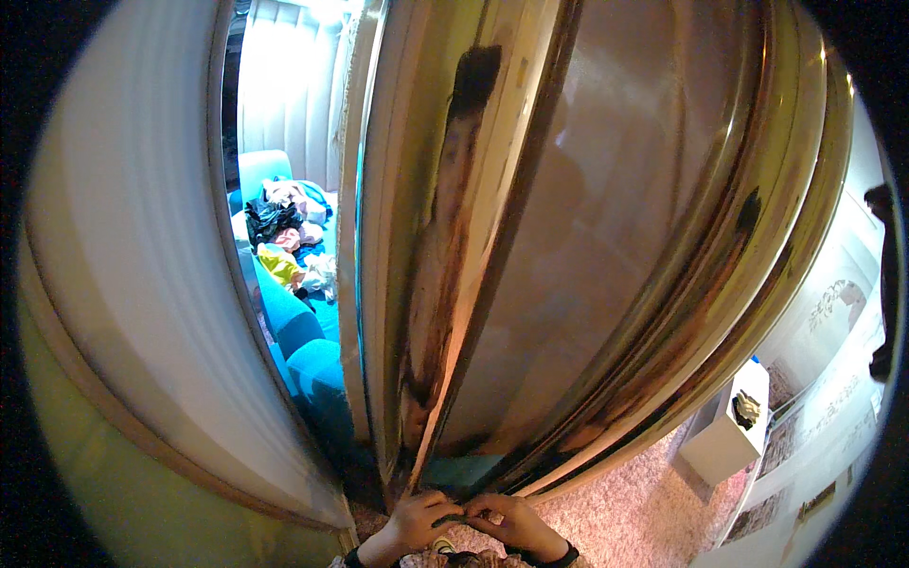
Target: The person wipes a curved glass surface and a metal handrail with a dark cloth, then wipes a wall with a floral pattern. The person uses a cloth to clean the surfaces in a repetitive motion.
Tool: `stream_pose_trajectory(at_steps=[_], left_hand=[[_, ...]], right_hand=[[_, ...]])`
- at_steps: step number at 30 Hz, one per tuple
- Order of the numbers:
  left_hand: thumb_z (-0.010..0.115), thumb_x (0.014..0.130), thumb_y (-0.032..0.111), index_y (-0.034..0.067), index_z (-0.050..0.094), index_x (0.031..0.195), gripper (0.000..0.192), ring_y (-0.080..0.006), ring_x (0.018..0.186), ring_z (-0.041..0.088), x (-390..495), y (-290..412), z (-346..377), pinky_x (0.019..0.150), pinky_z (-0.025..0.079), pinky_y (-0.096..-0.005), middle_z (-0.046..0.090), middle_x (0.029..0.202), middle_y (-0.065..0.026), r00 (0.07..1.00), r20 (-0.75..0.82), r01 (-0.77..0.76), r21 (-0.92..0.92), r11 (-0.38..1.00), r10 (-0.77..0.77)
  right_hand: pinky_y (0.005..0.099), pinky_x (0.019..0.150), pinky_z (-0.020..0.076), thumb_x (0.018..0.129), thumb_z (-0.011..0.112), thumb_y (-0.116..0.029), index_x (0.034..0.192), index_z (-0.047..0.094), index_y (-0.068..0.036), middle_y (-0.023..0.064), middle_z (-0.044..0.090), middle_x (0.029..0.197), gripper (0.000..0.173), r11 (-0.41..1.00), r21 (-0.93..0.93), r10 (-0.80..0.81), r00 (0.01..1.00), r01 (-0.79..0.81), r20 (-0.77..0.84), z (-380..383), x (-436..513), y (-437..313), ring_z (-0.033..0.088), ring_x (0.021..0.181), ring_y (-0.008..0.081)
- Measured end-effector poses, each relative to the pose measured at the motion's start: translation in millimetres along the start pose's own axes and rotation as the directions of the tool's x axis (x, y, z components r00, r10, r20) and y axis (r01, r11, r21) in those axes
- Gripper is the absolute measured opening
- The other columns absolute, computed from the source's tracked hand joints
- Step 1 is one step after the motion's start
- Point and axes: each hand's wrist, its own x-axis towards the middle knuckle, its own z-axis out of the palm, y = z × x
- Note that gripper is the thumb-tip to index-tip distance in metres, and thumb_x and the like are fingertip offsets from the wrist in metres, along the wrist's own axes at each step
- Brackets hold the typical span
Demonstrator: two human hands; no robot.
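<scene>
Both hands are low at the bottom centre of the head view, close together in front of a glossy brown panel (568,284) with gold-toned framing. My left hand (419,522) and my right hand (508,522) meet at the fingertips around a small dark item (449,520), too small to name. Fingers of both hands are bent towards it. Dark cuffs or bands circle the wrists. A patterned garment shows below the hands, with part of a shoe (444,546) between them. The panel's shiny frame carries a stretched reflection of a person.
Through a gap at left stands a blue sofa (287,312) with a pile of clothes (277,216). A pale panel (156,234) borders the gap. At right, a white box-like unit (721,444) with cloth in its opening stands on a pinkish carpet (618,500) beside a patterned wall.
</scene>
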Motion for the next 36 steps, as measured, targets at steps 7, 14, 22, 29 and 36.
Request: stream_pose_trajectory(at_steps=[7,14,22,29,36], left_hand=[[0.067,0.072,0.020,0.013,0.064,0.093,0.022,-0.0239,0.075,0.058,-3.2,-10.2,8.0,0.063,0.046,-0.0347,0.056,0.083,-0.0054,1.000,0.028,-0.003,-0.016,1.000,0.003],[0.067,0.072,0.020,0.015,0.064,0.093,0.021,-0.0230,0.072,0.057,3.5,-20.1,3.3,0.063,0.047,-0.0342,0.054,0.080,-0.0046,0.991,-0.021,-0.132,0.077,0.988,0.134],[0.063,0.074,0.019,0.010,0.061,0.086,0.015,-0.0273,0.067,0.054,3.4,-50.7,11.5,0.056,0.046,-0.0367,0.052,0.081,-0.0082,0.990,-0.006,-0.139,0.073,0.988,0.139],[0.067,0.072,0.032,0.016,0.064,0.091,0.025,-0.0251,0.073,0.060,-1.9,-56.3,8.0,0.060,0.050,-0.0351,0.058,0.089,-0.0059,0.991,0.124,0.024,0.222,0.975,-0.053],[0.070,0.070,0.026,0.018,0.066,0.089,0.021,-0.0247,0.077,0.061,26.2,-33.3,-0.8,0.064,0.051,-0.0351,0.061,0.085,-0.0038,0.985,0.086,0.143,0.071,0.987,-0.148]], right_hand=[[0.0268,0.062,0.0452,0.077,0.063,-0.005,0.087,0.059,-0.003,0.0066,0.060,0.080,0.012,0.997,0.036,-0.070,0.998,0.070,-0.001,-0.3,2.3,-1.5,0.057,0.072,0.0169],[0.0362,0.068,0.0468,0.080,0.058,-0.010,0.086,0.057,-0.004,0.0115,0.059,0.086,0.009,1.000,0.021,-0.023,0.996,0.021,0.088,-3.6,9.7,0.2,0.058,0.079,0.0309],[0.0368,0.065,0.0457,0.081,0.057,-0.009,0.090,0.056,-0.005,0.0129,0.057,0.082,0.010,0.990,-0.020,-0.137,0.990,0.138,0.041,-2.7,21.2,9.8,0.057,0.076,0.0301],[0.0364,0.070,0.0452,0.080,0.059,-0.010,0.092,0.055,-0.003,0.0126,0.057,0.085,0.014,0.993,0.055,-0.108,0.994,0.106,0.031,-8.5,25.2,15.4,0.056,0.082,0.0296],[0.0356,0.064,0.0460,0.080,0.061,-0.014,0.092,0.058,0.000,0.0158,0.058,0.084,0.019,0.981,-0.079,-0.178,0.984,0.177,-0.016,-13.4,33.0,35.2,0.058,0.076,0.0316]])
